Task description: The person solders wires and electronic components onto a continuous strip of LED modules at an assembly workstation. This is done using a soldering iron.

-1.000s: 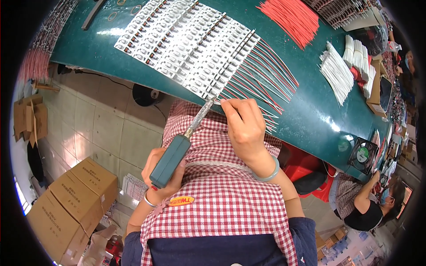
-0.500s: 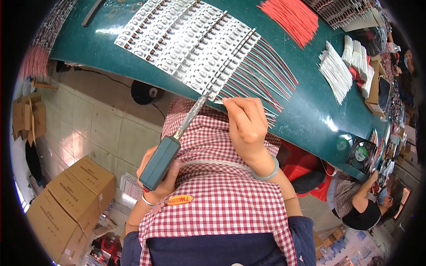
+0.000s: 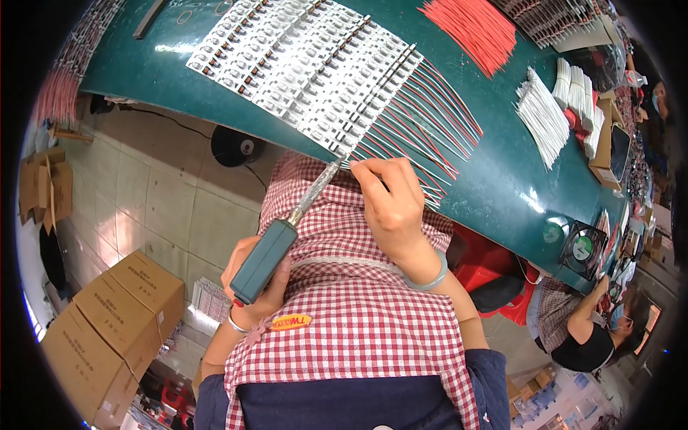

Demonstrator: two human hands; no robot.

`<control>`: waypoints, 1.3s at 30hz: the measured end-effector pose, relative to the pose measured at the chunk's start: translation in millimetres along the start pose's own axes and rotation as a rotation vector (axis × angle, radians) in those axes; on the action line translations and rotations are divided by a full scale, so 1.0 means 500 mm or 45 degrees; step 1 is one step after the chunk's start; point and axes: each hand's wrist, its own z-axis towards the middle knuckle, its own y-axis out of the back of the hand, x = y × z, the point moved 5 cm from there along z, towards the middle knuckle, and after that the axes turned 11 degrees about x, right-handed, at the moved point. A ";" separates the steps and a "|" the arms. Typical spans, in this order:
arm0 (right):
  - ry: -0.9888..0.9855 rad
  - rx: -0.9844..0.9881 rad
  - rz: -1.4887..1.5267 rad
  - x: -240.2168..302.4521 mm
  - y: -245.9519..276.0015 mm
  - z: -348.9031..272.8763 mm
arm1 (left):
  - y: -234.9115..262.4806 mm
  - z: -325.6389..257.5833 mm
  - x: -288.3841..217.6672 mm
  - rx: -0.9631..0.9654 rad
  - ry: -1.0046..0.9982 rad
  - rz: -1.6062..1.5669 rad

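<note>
A soldering iron (image 3: pixel 265 261) is gripped by its green handle in the left hand (image 3: pixel 274 288), the fingers being wrapped around it; its shaft is slanted far and right, apparently so that the tip can be brought to the near corner of the white circuit-board panel (image 3: pixel 308 79). The fingers of the right hand (image 3: pixel 392 204) are drawn to a narrow pinch, in which the end of a thin wire (image 3: pixel 349 165) appears to be held beside the tip; whether tip and wire are touching cannot be told. The panel is laid on the green desk (image 3: pixel 494 179) with its near corner at the edge, probably for easy reach. Red and white wires (image 3: pixel 437 118) are fanned rightward from its right side, presumably to be kept clear of the iron.
</note>
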 end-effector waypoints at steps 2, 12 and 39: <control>0.002 0.009 -0.004 0.000 -0.001 0.000 | 0.000 0.002 -0.002 0.015 0.002 0.023; 0.006 0.029 -0.060 0.006 -0.003 -0.001 | -0.008 0.000 0.003 -0.021 0.034 -0.037; -0.074 -0.194 -0.043 -0.055 0.091 0.039 | -0.037 0.054 0.049 -0.370 0.360 -0.987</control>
